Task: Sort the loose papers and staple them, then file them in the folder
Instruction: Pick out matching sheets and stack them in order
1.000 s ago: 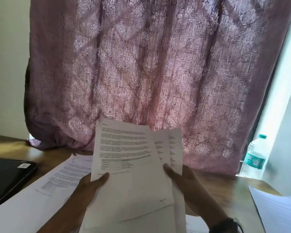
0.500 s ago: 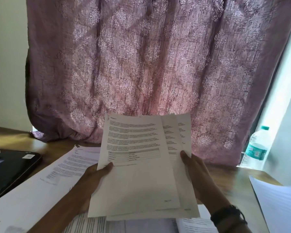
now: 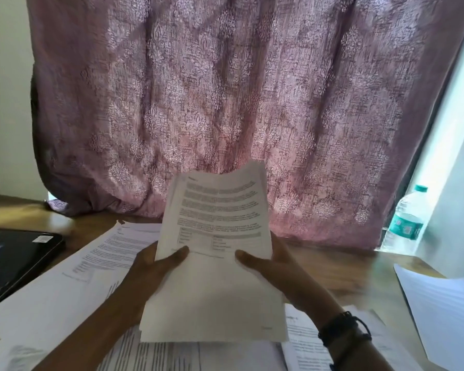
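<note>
I hold a stack of printed papers (image 3: 214, 263) upright above the table, its sheets squared together. My left hand (image 3: 150, 274) grips the stack's left edge, thumb on the front page. My right hand (image 3: 276, 274) grips the right edge, thumb on the front as well; a dark band sits on that wrist. More loose printed sheets (image 3: 73, 279) lie flat on the wooden table (image 3: 332, 266) to the left, below the stack and at the lower right. No stapler or folder can be made out for sure.
A black flat case or laptop (image 3: 16, 258) lies at the left edge. A plastic water bottle (image 3: 406, 220) stands at the back right by the window. White sheets (image 3: 445, 311) overhang at the right. A pink patterned curtain (image 3: 225, 103) hangs behind the table.
The fanned sheets have been pushed together into one aligned stack. My right hand moved in from the outer sheet's edge toward my left, and the stack rose slightly.
</note>
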Motion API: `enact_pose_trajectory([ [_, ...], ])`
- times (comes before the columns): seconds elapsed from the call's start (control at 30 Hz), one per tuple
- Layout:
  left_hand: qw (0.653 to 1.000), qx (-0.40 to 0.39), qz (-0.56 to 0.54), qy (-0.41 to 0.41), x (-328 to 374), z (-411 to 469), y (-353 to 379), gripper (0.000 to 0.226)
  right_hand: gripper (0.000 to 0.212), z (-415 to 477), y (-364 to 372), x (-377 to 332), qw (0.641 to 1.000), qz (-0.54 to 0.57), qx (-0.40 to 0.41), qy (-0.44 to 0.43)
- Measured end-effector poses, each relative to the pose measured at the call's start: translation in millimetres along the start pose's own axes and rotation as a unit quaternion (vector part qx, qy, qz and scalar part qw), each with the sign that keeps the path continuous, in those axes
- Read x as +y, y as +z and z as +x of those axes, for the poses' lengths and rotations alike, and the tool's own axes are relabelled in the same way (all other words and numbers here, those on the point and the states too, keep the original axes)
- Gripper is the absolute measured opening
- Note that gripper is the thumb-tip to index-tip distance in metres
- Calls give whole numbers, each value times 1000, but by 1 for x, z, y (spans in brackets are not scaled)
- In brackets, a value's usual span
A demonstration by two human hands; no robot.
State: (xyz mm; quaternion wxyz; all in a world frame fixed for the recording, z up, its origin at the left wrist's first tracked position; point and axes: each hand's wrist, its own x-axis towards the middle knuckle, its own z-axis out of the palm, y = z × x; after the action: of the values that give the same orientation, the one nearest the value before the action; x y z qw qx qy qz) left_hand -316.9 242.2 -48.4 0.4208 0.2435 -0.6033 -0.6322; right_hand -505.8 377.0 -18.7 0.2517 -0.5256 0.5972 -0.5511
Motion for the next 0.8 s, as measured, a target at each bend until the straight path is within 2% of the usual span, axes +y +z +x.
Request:
enact_pose_trajectory([
  [0.03,999,20,11,26,2,-1,0,15,38,0,-3,0,999,-33,17,-14],
  [0.1,993,65,50,87,8,-3,2,18,36,1,-8,0,994,-62,71,-47],
  [0.2,972,114,113,170,18,-8,6,21,29,5,-8,-2,983,-43,137,-115],
  [0.27,963,135,129,195,19,-8,5,27,28,9,-4,-1,974,-64,159,-151],
  [0.33,961,146,128,199,17,-6,2,34,27,12,0,6,970,-81,161,-163],
  [0.43,970,115,97,191,15,-4,-1,34,25,13,1,19,973,-104,150,-144],
  [0.57,979,91,95,155,14,-4,-1,23,42,10,-3,31,978,-160,102,-87],
  [0.63,977,91,117,154,12,-4,-1,21,46,11,-2,32,976,-180,80,-89],
  [0.8,979,97,92,151,9,0,-3,16,40,13,-1,23,978,-163,86,-100],
])
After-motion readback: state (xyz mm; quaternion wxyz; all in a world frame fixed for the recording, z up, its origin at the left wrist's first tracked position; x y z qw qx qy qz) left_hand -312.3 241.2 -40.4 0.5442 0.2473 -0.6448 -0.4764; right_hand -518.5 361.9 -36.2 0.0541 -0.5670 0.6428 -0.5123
